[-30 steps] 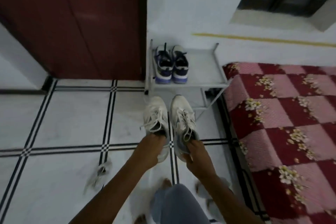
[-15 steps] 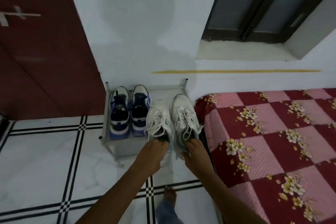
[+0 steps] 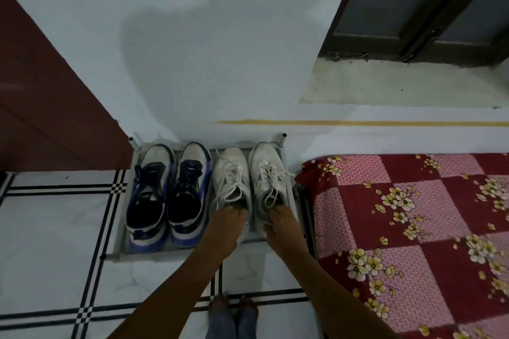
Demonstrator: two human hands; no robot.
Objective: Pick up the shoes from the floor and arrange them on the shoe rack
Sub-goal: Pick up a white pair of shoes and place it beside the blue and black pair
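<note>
The head view looks down at a small grey shoe rack (image 3: 289, 192) set against a white wall (image 3: 220, 49).

The left hand (image 3: 225, 226) grips the heel end of the left white shoe (image 3: 231, 173), with its fingers tucked into the shoe's opening. The right hand (image 3: 281, 226) grips the heel end of the right white shoe (image 3: 268, 170) the same way. Both white shoes sit side by side on the top of the rack, toes pointing away from the hands toward the wall. Their white laces lie loose over the tops. The two shoes are just beside each other.

Left of the left hand stands a pair of blue shoes (image 3: 170, 192) on the same shelf, also toes to the wall. The blue pair is just beside the left white shoe.

Right of the right hand is a bed (image 3: 413, 228) with a red and pink checked cover and yellow flowers. It is close to the rack.

Below the hands, the floor (image 3: 55, 242) is white tile with black lines. Two bare feet (image 3: 234, 308) show near the bottom edge. A dark red door (image 3: 49, 96) is far to the left of the hands, and a dark window (image 3: 429, 8) is up to the right.
</note>
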